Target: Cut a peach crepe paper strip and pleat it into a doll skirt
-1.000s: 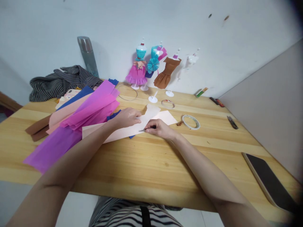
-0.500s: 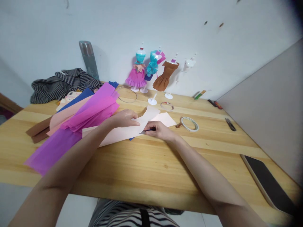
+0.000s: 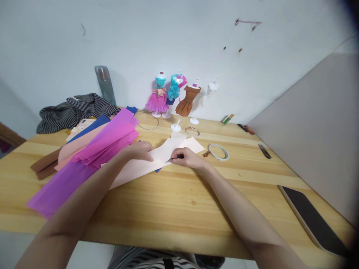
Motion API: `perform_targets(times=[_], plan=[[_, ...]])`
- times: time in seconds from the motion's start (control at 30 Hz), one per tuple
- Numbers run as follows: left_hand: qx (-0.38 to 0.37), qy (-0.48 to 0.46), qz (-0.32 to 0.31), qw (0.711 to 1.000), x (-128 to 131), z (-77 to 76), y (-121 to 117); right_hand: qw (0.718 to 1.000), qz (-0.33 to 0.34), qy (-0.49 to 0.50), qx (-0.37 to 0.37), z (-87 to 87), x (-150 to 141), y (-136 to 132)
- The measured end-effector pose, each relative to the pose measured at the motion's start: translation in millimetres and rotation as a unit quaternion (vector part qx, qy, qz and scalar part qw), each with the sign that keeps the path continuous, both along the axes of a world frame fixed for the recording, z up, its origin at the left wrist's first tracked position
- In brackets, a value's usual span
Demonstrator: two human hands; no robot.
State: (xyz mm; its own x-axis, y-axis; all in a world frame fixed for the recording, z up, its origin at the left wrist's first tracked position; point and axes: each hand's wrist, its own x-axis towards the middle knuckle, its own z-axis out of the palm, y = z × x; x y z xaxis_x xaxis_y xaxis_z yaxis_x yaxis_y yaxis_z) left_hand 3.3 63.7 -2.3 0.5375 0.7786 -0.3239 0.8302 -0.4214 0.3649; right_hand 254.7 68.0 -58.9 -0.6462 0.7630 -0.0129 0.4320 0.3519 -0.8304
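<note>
A pale pink paper sheet (image 3: 131,170) lies on the wooden table (image 3: 174,201). My left hand (image 3: 138,150) rests on it with fingers laid flat, pressing it down. My right hand (image 3: 186,157) is closed around a small dark-handled blade tool (image 3: 173,159), whose tip touches the sheet near its lower edge. A bit of blue paper (image 3: 157,170) peeks out from under the sheet.
Magenta, purple, pink, blue and brown crepe sheets (image 3: 92,149) fan out at left. Paper-dressed doll stands (image 3: 168,93), a flask (image 3: 105,84) and striped cloth (image 3: 75,106) sit at the back. A tape roll (image 3: 218,151), snips (image 3: 264,151) and a phone (image 3: 314,216) lie at right.
The camera view has shifted, so everything sits lower in frame. My left hand has slid a little left along the sheet; my right hand keeps the tool at the paper's edge.
</note>
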Motion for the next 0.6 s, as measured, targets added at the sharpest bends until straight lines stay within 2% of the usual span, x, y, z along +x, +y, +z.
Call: perform_targets(times=[0.27, 0.6], plan=[[0.012, -0.017, 0.001, 1.000, -0.6, -1.5, -2.6, 1.000, -0.027, -0.001, 0.011, 1.4, 10.9, 1.4], [0.026, -0.030, -0.005, 0.999, -2.6, -6.4, 0.7, 0.999, -0.007, -0.015, 0.037, 5.0, 10.2, -4.1]])
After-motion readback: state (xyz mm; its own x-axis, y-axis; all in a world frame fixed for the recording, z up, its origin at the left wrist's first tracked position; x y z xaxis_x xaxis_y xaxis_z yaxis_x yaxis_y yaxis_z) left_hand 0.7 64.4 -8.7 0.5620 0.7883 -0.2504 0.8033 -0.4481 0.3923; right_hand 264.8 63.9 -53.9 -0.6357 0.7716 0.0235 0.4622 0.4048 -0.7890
